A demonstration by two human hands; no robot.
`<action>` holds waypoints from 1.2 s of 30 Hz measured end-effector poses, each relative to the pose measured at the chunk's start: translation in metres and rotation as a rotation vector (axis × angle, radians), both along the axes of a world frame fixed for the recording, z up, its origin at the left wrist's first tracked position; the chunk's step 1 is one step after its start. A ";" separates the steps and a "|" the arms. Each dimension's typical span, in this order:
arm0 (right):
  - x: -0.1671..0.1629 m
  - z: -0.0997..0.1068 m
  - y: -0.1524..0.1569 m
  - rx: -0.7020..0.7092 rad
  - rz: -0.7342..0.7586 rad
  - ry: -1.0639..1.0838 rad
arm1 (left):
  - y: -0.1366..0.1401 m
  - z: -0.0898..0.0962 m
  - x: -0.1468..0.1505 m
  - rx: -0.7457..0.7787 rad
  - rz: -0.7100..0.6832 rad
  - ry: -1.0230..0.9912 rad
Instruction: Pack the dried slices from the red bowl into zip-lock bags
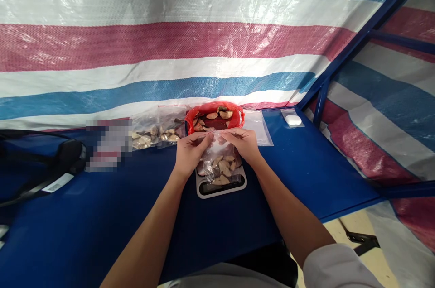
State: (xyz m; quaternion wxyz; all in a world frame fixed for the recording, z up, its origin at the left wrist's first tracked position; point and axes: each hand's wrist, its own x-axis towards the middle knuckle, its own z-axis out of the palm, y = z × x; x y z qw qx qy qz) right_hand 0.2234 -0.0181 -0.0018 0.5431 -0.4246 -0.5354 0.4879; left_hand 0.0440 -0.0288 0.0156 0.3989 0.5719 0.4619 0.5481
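A clear zip bag (pixel 222 166) holding several pale brown dried slices hangs from both my hands, over a small white digital scale (pixel 221 194). My left hand (pixel 193 150) pinches the bag's top edge at its left, and my right hand (pixel 242 143) pinches the same edge farther right. Just behind my fingers stands an open red plastic bag (pixel 240 118) with more slices inside. The bag hides much of the scale's platform and part of its dark display.
Two filled clear bags, one left (pixel 144 138) and one nearer (pixel 169 132), lie left of the red bag. Flat clear bags (pixel 260 129) lie to its right. A white rounded object (pixel 292 120) rests on the blue table (pixel 306 165). Black headgear (pixel 68 156) sits at left; striped sheeting (pixel 170 43) rises behind.
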 end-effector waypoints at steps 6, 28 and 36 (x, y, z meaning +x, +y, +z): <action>0.005 -0.001 0.002 -0.023 -0.003 -0.025 | 0.002 -0.003 -0.002 0.022 0.025 -0.010; 0.000 -0.003 0.002 0.048 -0.074 -0.026 | 0.003 -0.001 -0.003 -0.014 0.030 -0.043; -0.005 0.001 0.000 0.010 -0.050 -0.031 | 0.002 -0.002 -0.002 -0.022 0.018 -0.037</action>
